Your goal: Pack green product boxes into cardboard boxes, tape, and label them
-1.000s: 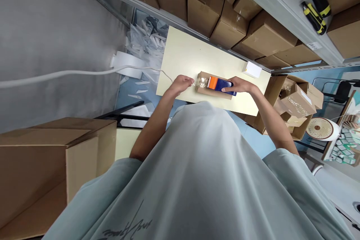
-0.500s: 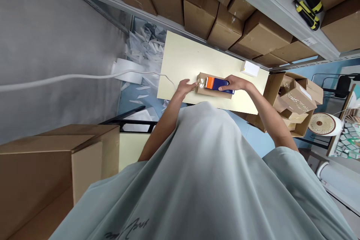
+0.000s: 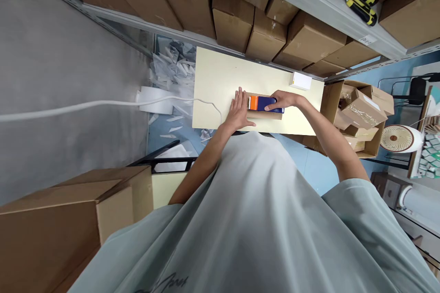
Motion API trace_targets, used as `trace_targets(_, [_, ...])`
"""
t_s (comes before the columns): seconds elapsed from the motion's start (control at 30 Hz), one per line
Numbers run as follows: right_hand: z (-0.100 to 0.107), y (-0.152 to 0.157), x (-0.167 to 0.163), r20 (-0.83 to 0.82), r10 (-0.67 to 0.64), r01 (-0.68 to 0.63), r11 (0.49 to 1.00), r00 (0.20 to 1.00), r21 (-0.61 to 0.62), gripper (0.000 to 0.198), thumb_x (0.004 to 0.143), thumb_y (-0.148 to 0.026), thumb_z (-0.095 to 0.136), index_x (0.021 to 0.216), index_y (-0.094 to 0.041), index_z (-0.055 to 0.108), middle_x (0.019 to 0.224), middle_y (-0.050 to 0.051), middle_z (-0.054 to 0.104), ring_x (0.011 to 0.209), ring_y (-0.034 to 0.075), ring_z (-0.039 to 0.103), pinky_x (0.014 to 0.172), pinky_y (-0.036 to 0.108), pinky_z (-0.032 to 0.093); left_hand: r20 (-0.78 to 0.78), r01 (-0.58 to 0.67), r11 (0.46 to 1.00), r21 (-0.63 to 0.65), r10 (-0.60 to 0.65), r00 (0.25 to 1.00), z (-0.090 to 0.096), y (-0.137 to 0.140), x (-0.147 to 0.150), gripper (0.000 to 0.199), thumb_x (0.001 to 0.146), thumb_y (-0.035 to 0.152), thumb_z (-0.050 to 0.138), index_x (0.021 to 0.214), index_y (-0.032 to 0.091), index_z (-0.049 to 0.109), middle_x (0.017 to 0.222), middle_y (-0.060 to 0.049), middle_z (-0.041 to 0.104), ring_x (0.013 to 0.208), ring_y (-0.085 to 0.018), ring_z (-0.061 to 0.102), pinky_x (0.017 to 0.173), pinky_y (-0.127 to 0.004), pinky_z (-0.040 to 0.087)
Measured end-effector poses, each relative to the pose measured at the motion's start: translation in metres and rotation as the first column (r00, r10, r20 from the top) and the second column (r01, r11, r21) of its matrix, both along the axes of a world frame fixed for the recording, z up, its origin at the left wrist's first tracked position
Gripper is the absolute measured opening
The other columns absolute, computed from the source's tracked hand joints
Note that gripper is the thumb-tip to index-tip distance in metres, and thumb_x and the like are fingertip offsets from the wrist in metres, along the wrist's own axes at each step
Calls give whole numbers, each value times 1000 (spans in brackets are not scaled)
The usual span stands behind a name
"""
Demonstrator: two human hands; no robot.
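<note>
A small cardboard box [image 3: 266, 116] lies on the pale tabletop [image 3: 215, 78] in front of me. On top of it is a dark blue and orange tape dispenser [image 3: 260, 103], its toothed orange end pointing left. My right hand [image 3: 280, 100] grips the dispenser by its right part, thumb along the near side. At the box's left end my left hand [image 3: 238, 111] lies flat with fingers stretched away from me and thumb out to the right. It covers that end of the box.
A white box [image 3: 300, 81] stands at the table's back right. Shelves of cartons [image 3: 266, 39] rise behind, with two yellow-black cutters [image 3: 359, 9] above. An open carton of boxes [image 3: 371, 132] is at right. A white cable [image 3: 158, 100] crosses from the left.
My left hand has gone from its fingers at the box's left end to lying flat there, fingers spread. The dispenser has shifted slightly left in my right hand. The view has moved a little.
</note>
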State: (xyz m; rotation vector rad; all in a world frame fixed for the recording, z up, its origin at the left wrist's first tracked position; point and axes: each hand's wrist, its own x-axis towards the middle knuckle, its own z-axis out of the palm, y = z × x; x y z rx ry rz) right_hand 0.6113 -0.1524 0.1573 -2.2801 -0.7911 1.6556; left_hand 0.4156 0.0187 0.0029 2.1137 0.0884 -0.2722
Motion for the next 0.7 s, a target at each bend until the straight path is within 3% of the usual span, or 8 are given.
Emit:
trace_targets(0.1, [-3,-3,1,-9,1,-1,1000,1000,13,67,72,-79,92,91,-17,77,74,-1,68,73,17,58,69,28,45,29,135,972,192,-144,989,6,8,15,173,66,71,102,185,6,-6,191,-29,-13,176,-50,-21,143,-70,-7])
trace_targets(0.2, [-6,-4,2,-28,2,-1,1000,1000,29,66,72,-80,93,86,-17,76,71,-1,69,72,18,62,69,29,47,30,137,944,300,-153,988,12,5,21,161,76,76,92,184,1,-2,192,-26,-8,176,-50,-22,143,-69,-11])
trace_targets(0.37, [-7,-1,1,-218,7,0,999,976,36,65,73,-80,94,80,-19,75,75,5,79,72,19,71,77,30,57,-40,115,919,377,-107,993,16,-2,20,150,84,78,79,183,2,-5,194,-18,-5,179,-43,-18,143,-70,-9])
trace_targets(0.53, [-11,-1,4,-267,0,10,999,964,37,62,75,-77,96,78,-20,72,76,5,81,75,21,77,78,29,61,-89,130,894,429,-101,991,18,-2,23,138,92,80,69,183,-3,6,193,-27,2,180,-45,-11,145,-62,-10])
trace_targets(0.7, [-22,6,15,-252,65,-51,997,965,61,58,82,-72,94,79,-17,73,73,6,79,74,20,76,77,28,62,-160,161,870,465,-97,982,20,-1,28,145,88,84,72,183,-4,8,191,-32,4,179,-49,-9,143,-65,-7])
